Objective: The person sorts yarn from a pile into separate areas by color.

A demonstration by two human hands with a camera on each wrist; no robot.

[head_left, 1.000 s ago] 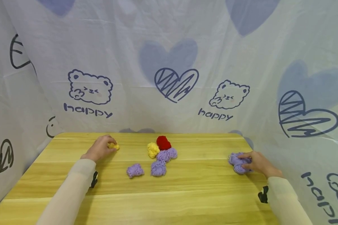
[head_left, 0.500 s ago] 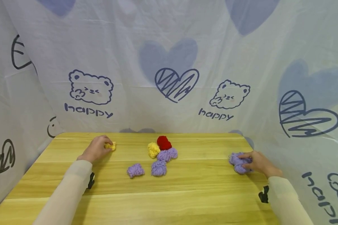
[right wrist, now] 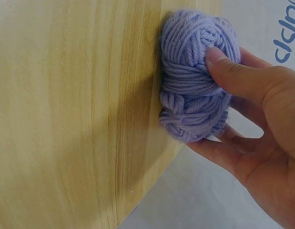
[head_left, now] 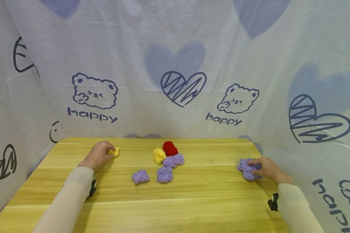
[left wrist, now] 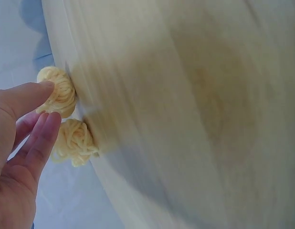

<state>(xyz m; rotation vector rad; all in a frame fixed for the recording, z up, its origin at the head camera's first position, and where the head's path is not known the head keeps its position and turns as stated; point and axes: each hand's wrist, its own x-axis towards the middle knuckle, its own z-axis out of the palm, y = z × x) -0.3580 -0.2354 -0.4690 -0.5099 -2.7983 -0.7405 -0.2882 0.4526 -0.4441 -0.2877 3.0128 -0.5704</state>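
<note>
At the left back of the table, my left hand [head_left: 97, 155] holds a small yellow yarn ball [left wrist: 65, 98] between thumb and fingers. A second yellow yarn ball [left wrist: 75, 143] sits right beside it in the left wrist view, near the fingertips. From the head, only a bit of yellow yarn [head_left: 116, 152] shows past the fingers. On the right side, my right hand [head_left: 269, 170] grips purple yarn [right wrist: 197, 76] that shows two rounded lobes close against the tabletop. The thumb presses its top while the other fingers reach round behind, partly hidden.
Mid-table, a red yarn ball [head_left: 170, 148], a yellow skein [head_left: 159, 156] and two purple skeins [head_left: 173, 160] cluster together. Another purple skein [head_left: 140, 177] lies apart to their left. Behind the wooden table [head_left: 192, 207] hangs a printed white curtain [head_left: 134, 106].
My left hand has shifted a little left, and the yellow yarn at its fingertips has come with it. The right hand keeps its place on the purple yarn.
</note>
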